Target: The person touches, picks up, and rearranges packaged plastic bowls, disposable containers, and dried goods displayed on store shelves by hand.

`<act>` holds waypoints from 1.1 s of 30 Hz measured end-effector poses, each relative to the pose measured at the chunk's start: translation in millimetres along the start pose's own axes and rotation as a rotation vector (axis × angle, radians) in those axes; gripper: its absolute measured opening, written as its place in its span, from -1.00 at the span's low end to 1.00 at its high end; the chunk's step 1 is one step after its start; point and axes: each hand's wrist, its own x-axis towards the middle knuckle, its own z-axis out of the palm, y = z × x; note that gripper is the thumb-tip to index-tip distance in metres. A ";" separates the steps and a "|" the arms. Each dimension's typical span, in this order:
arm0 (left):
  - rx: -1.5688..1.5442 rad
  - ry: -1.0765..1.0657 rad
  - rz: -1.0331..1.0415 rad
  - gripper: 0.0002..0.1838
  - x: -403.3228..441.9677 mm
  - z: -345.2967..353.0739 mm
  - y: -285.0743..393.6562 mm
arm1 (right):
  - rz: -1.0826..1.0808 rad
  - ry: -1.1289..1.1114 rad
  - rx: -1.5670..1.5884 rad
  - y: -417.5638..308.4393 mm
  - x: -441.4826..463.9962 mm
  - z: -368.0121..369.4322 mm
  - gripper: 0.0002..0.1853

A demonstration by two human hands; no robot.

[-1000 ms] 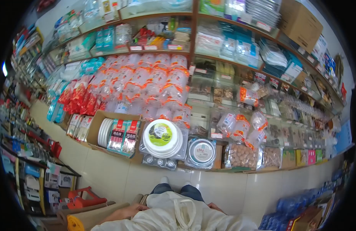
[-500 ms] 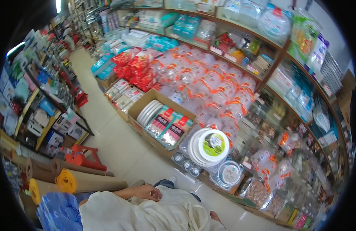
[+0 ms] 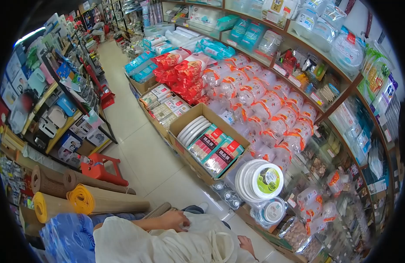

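My left hand (image 3: 174,220) hangs low in front of me, palm down, its fingers loosely bent and slightly apart over my cream-coloured garment (image 3: 141,243). Nothing shows in it. At the lower right edge of the garment, my right hand (image 3: 246,243) is only partly visible, and its fingers are not clear. It appears to hang by my side. Closest beyond my hands are a clear-wrapped stack of round white lids or plates (image 3: 268,180), a smaller pack of round foil-like containers (image 3: 272,211) and a cardboard box (image 3: 202,168) holding white plates and packs of chopsticks (image 3: 224,155).
Bagged plastic cups (image 3: 255,94) and red packs (image 3: 185,70) are piled along the shelving on the right. A red stool (image 3: 107,170), rolled mats (image 3: 108,202) and a blue plastic bag (image 3: 66,241) stand at left. A tiled aisle (image 3: 125,111) runs ahead between shelves.
My view has turned left, so the shelves and goods sit further right in the picture. My left hand has shifted slightly right and its fingers bend downward. More of my right hand shows.
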 end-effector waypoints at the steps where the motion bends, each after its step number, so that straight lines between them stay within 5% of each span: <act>1: 0.023 0.002 -0.009 -0.69 -0.3 0.2 0.1 | 0.009 0.033 -0.016 -8.5 2.6 1.2 -0.61; 11: 0.204 0.145 -0.015 -0.77 23.8 6.6 21.7 | -0.017 0.414 -0.151 -24.4 23.5 3.6 -0.66; 16: 0.189 0.226 -0.089 -0.81 44.0 10.4 18.7 | -0.017 0.359 -0.050 -8.2 32.2 14.0 -0.69; 23: -0.047 -0.055 -0.082 -0.78 67.2 14.1 23.9 | 0.111 0.133 0.126 13.4 15.9 -11.6 -0.74; 25: -0.081 -0.084 -0.079 -0.76 70.9 12.0 27.5 | -0.012 0.094 0.124 32.5 10.4 -12.1 -0.75; 33: -0.243 0.067 -0.078 -0.76 74.6 6.8 43.5 | -0.056 0.166 0.334 36.2 -1.5 -45.6 -0.63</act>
